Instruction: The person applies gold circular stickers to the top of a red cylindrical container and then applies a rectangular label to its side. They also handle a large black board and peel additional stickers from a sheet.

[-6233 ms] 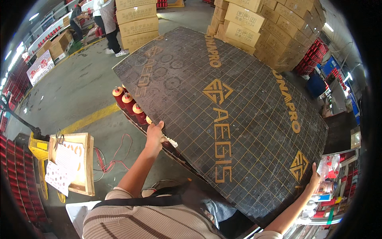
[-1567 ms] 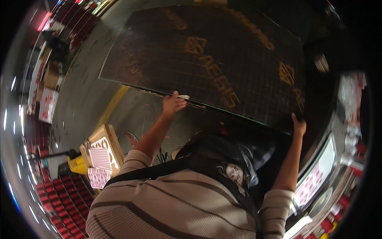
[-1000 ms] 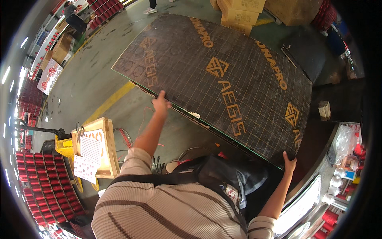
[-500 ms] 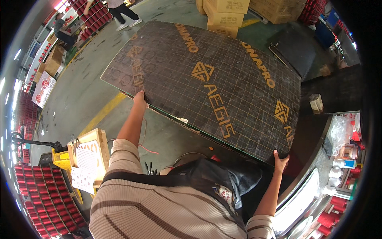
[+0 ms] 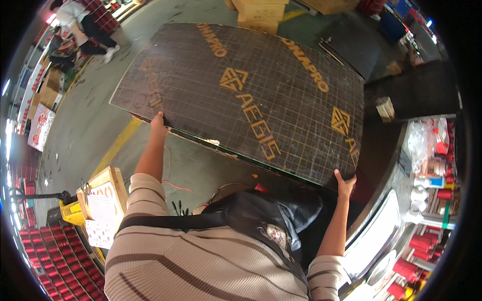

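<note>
A large dark brown plywood board (image 5: 201, 100) with a thin yellow grid and yellow printed marks is held out in front of me, tilted so its far left corner points away. My left hand (image 5: 158, 121) grips its near edge toward the left, thumb on top and fingers hidden below. Near the right corner, my right hand (image 5: 345, 183) clasps the same board, thumb over the top face. The near edge is worn, with a pale chipped spot (image 5: 213, 142) between the hands. What supports the board underneath is hidden.
At right stands a curved grey counter (image 5: 374, 220) with red spools (image 5: 407, 270) beside it. A dark panel (image 5: 349, 47) and cardboard boxes (image 5: 258, 12) lie beyond the board. Left are a wooden crate (image 5: 113, 183) and racked red spools (image 5: 60, 261). A person (image 5: 88, 27) walks at far left.
The whole view has shifted slightly, with the board and both hands now further left in the picture. Both hands keep their hold. The walking person has moved left, close to another person.
</note>
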`<action>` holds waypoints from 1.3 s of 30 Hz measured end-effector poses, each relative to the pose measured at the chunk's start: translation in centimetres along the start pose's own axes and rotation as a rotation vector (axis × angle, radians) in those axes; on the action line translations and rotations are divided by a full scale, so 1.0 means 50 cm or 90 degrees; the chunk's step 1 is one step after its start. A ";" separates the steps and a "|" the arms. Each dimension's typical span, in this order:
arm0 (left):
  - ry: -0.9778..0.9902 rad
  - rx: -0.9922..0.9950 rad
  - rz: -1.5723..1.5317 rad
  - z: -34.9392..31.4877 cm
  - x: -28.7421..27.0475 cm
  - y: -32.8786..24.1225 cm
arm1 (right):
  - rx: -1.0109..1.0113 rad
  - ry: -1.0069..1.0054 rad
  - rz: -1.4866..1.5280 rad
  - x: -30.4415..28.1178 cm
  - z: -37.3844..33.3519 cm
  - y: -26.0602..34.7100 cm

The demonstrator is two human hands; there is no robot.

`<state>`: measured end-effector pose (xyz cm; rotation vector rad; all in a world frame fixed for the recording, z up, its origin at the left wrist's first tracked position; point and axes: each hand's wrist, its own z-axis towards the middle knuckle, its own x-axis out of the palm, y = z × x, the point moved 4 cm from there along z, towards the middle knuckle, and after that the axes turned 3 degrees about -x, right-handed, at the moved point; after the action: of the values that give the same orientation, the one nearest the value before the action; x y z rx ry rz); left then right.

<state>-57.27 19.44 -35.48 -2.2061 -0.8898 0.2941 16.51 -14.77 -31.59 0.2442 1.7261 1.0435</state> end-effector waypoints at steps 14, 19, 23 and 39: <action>-0.568 0.433 0.436 -0.082 0.036 -0.034 | 0.099 -0.038 -0.301 -0.046 -0.047 0.097; 0.008 0.713 0.600 -0.212 0.263 -0.018 | -0.083 -0.079 -0.328 0.011 -0.055 0.160; 0.259 0.988 0.715 -0.350 0.459 0.107 | -0.076 0.003 -0.433 0.058 -0.101 0.215; 0.313 1.014 0.989 -0.398 0.553 0.275 | 0.160 -0.072 -0.101 -0.055 0.024 0.012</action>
<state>-21.06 20.49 -29.50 -0.8137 1.1838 0.7251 18.49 -15.45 -29.38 0.3130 1.7424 0.6855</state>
